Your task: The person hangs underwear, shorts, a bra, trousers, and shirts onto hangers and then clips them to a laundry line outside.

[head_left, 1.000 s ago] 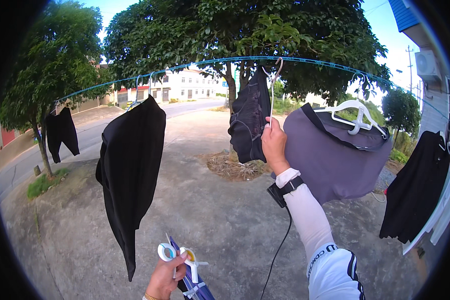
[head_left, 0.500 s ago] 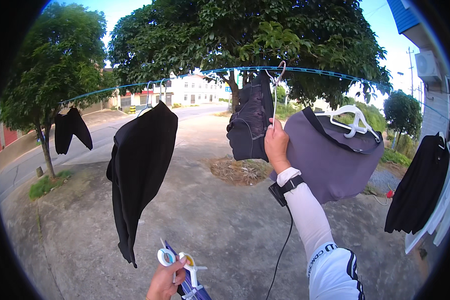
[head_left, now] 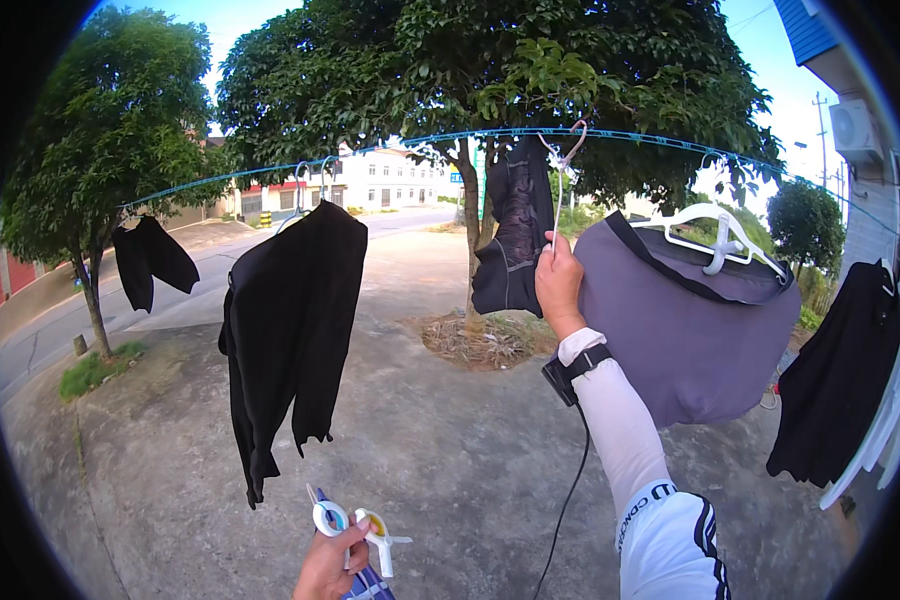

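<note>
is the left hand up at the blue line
No, the left hand is low in the picture, well below the blue line, with white rings at its fingers.

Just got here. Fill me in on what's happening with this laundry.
A person's right hand is raised, gripping a pale hanger whose hook is at the blue line; a dark garment hangs beside it. Low in view, the left hand holds white plastic pieces with round ends. A purple-grey garment hangs to the right, and a black garment to the left.
</note>
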Motion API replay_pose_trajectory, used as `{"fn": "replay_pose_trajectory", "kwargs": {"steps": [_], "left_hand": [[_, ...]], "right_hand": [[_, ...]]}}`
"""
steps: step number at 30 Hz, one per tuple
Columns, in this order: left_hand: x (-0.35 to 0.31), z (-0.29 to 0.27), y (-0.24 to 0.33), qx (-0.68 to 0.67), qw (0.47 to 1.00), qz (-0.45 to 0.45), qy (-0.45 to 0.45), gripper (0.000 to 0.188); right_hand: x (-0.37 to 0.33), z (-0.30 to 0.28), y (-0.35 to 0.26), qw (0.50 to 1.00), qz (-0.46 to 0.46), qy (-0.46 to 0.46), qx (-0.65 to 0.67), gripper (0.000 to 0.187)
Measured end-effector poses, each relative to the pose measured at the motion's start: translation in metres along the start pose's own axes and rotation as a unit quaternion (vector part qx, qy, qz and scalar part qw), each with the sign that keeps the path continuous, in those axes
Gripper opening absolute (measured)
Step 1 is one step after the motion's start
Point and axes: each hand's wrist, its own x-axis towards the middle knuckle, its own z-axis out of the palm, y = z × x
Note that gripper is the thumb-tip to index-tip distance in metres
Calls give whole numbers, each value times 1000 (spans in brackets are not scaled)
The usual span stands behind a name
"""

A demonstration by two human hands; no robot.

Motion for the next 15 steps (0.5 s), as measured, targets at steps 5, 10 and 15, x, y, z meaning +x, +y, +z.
{"fn": "replay_pose_trajectory", "kwargs": {"steps": [5, 10, 15], "left_hand": [[-1, -2, 4, 17, 999, 17, 25, 10], [1, -1, 2, 46, 998, 8, 34, 14], [-15, -9, 12, 57, 997, 32, 28, 13]], "right_hand": [[0, 10, -3, 1000, 3, -6, -4, 23], [-4, 25, 10, 999, -9, -13, -45, 24], [-28, 21, -44, 997, 57, -24, -52, 26]]}}
